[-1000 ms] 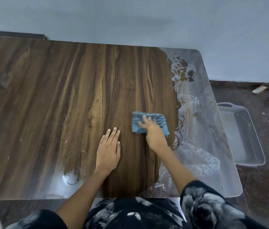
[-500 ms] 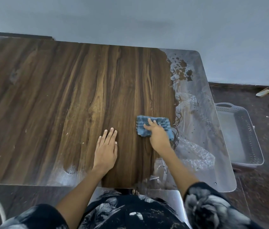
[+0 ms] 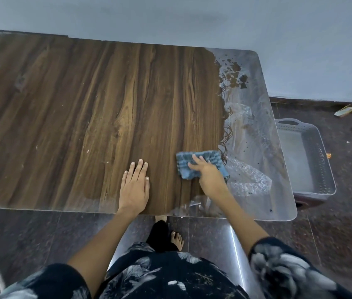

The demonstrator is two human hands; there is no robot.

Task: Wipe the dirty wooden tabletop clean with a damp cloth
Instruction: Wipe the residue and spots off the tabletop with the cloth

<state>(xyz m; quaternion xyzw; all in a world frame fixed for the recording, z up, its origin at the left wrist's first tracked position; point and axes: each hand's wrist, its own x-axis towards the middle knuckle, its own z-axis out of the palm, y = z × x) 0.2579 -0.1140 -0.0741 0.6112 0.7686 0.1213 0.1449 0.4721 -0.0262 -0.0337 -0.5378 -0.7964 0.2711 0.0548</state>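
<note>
One blue cloth (image 3: 201, 165) (long axis left-right) under the pressing right hand (image 3: 208, 176); left hand (image 3: 134, 186) flat.

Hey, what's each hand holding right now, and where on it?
The right hand presses the blue checked cloth onto the wooden tabletop, fingers over its middle. The left hand holds nothing, lying flat on the wood.
</note>
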